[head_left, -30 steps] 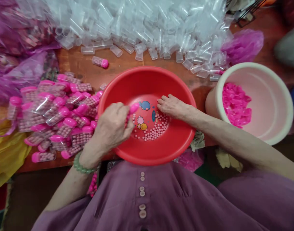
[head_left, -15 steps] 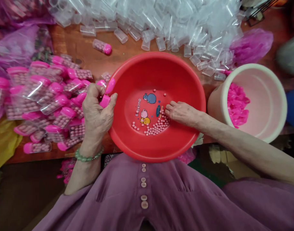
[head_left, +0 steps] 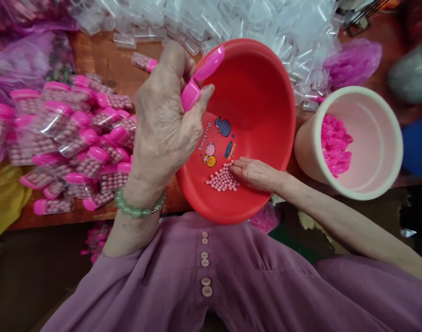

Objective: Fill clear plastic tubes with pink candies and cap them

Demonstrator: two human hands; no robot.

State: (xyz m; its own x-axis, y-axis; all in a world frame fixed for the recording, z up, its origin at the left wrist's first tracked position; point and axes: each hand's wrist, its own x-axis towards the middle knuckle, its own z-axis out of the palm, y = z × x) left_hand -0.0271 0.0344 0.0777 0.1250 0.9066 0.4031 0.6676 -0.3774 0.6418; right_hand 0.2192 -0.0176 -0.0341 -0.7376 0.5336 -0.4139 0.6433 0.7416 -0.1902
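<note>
One word can be read: "Duckling", printed in white letters on the inner floor of the red basin (head_left: pixel 259 106). It is set on a slant, left of the cartoon animal figures (head_left: pixel 216 140) printed there, and close to the thumb side of the left hand (head_left: pixel 165 124). A small blue oval label (head_left: pixel 229 149) is printed just right of those figures, near the fingertips of the right hand (head_left: pixel 254 173); its lettering is too small to be made out. No other text, number or brand can be read elsewhere in the view
</note>
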